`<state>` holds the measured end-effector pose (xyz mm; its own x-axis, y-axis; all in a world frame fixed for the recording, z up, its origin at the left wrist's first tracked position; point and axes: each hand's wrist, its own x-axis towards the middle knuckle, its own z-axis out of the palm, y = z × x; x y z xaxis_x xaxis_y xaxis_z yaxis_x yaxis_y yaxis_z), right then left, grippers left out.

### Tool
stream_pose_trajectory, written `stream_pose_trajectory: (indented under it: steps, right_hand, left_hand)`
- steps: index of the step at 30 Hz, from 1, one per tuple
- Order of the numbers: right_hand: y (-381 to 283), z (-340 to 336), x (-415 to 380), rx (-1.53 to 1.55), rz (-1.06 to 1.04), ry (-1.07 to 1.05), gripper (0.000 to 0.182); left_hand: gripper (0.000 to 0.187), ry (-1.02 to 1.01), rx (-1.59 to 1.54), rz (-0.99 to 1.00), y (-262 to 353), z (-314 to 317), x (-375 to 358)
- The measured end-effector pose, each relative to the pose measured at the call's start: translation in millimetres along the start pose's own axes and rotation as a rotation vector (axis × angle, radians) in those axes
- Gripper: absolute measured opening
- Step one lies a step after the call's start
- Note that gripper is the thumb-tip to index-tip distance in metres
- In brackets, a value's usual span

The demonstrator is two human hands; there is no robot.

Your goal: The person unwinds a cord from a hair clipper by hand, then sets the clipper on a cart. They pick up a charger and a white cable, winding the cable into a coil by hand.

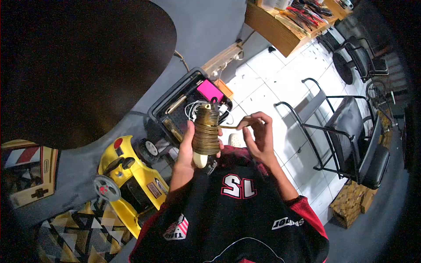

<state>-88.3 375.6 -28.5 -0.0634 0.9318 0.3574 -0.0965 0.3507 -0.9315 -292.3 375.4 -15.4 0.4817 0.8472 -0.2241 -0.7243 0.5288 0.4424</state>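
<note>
Brown-gold cord (206, 131) is wound in many close turns around a cream-coloured core (200, 161), whose rounded end shows at the bottom. My left hand (186, 151) is closed around this wound bundle, thumb on its left side and fingertips at its right edge. From the bundle, a short stretch of cord (228, 127) runs right to my right hand (261, 138). The fingers of my right hand are curled on the cord's visible end, and the grip itself is partly hidden. Behind the bundle, a white cable (191, 108) lies in a black tray (154, 110).
The black tray also holds a bright pink item (209, 90). To the left stands a yellow toy car (131, 175). A black-framed chair (342, 127) is on the right, on white floor tiles. A wooden table (280, 30) bearing tools stands at the top. A large dark shape covers the upper left.
</note>
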Motion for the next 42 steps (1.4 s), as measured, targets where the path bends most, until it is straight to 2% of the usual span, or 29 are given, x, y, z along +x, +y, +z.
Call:
stream_pose_trajectory:
  steps: [2, 5, 6, 9, 10, 12, 13, 14, 17, 18, 19, 20, 22, 26, 29, 30, 36, 39, 42]
  right_hand:
    - [-5.3, 8.2, 4.0, 0.135, 0.065, -0.023, 0.042]
    - [-16.7, 13.9, 5.9, 0.391, 0.307, 0.123, 0.035]
    - [-13.2, 10.0, 7.7, 0.368, 0.213, 0.060, 0.023]
    - [-19.3, 2.9, 14.6, -0.005, 0.079, -0.067, 0.011]
    - [-23.9, 4.4, 17.1, -0.016, 0.120, -0.048, 0.009]
    - [-29.6, 5.7, 21.1, -0.110, 0.076, -0.097, 0.011]
    - [-31.6, 5.5, 23.1, -0.158, 0.053, -0.122, 0.012]
    - [-32.2, 4.7, 27.0, -0.231, -0.062, -0.187, 0.018]
    - [-52.8, 13.9, 32.4, -0.320, 0.022, -0.282, 0.026]
    - [-56.4, 17.2, 32.2, -0.370, 0.051, -0.263, 0.034]
    - [-55.8, 18.5, 31.8, -0.402, 0.044, -0.249, 0.033]
    - [-53.8, 19.1, 31.1, -0.434, 0.037, -0.235, 0.033]
    - [-47.8, 19.9, 27.8, -0.493, 0.024, -0.211, 0.032]
    - [-42.5, 22.6, 23.0, -0.577, 0.007, -0.160, 0.029]
    - [-36.7, 21.1, 20.7, -0.610, -0.043, -0.139, 0.027]
    - [-34.1, 19.8, 19.7, -0.622, -0.068, -0.134, 0.027]
    - [-31.0, 15.0, 19.4, -0.429, 0.188, -0.124, 0.024]
    - [-33.2, 10.3, 19.6, -0.529, 0.127, -0.165, 0.022]
    - [-37.9, 9.3, 18.2, -0.506, 0.092, -0.172, 0.021]
  left_hand:
    - [0.069, 0.031, 0.036, -0.001, -0.7, 2.5, 1.3]
    - [0.068, 0.151, 0.126, 0.006, -2.4, 9.5, -3.1]
    - [0.067, 0.196, 0.163, 0.010, -2.2, 12.1, -2.6]
    - [0.065, 0.242, 0.148, -0.025, -0.9, 13.3, -2.0]
    - [0.066, 0.264, 0.152, -0.018, -1.0, 14.9, -1.1]
    - [0.067, 0.307, 0.158, -0.005, -1.0, 17.9, 1.8]
    - [0.062, 0.309, 0.225, 0.019, -1.0, 17.6, 2.3]
    - [0.057, 0.312, 0.292, 0.043, -0.8, 17.0, 2.4]
    - [0.049, 0.376, 0.636, 0.171, 0.6, 25.7, 3.1]
    - [0.048, 0.405, 0.775, 0.222, 0.9, 32.0, 3.9]
    - [0.047, 0.433, 0.913, 0.273, -0.1, 35.6, 5.2]
    - [0.051, 0.479, 0.825, 0.248, -3.3, 37.3, 5.8]
    - [0.051, 0.569, 1.029, 0.278, -4.4, 35.3, 6.0]
    - [0.051, 0.544, 1.197, 0.313, -9.3, 25.8, 9.9]
    - [0.049, 0.588, 1.295, 0.248, -9.2, 25.8, 10.3]
    - [0.048, 0.581, 1.288, 0.261, -10.6, 24.0, 10.9]
    - [0.045, 0.522, 1.089, 0.250, -20.4, 11.7, 15.1]
    - [0.046, 0.475, 0.979, 0.276, -25.1, 6.5, 18.1]
    - [0.046, 0.452, 0.832, 0.268, -25.3, 9.8, 17.9]
